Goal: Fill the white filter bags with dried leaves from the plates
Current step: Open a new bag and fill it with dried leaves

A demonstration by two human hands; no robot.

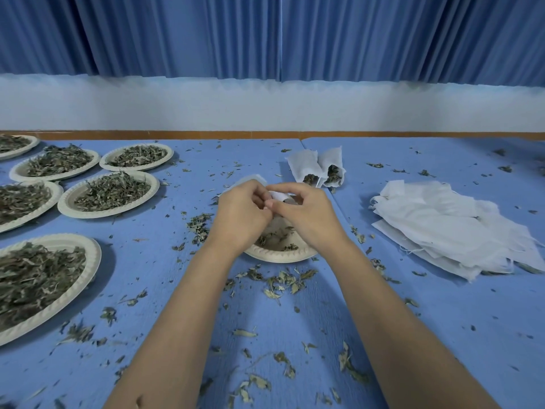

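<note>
My left hand (242, 213) and my right hand (306, 213) meet above a paper plate (280, 255) that holds only a few dried leaves. Between them they pinch a white filter bag (277, 193), most of it hidden behind my fingers. Two filled filter bags (317, 168) lie behind my hands, their open ends showing leaves. A heap of empty white filter bags (442, 228) lies to the right. Several plates of dried leaves (109, 191) stand at the left.
Loose leaf bits are scattered over the blue table (413, 305), thickest near the plate and the front edge. A large full plate (44, 278) sits at the near left. A white wall and blue curtain close off the back.
</note>
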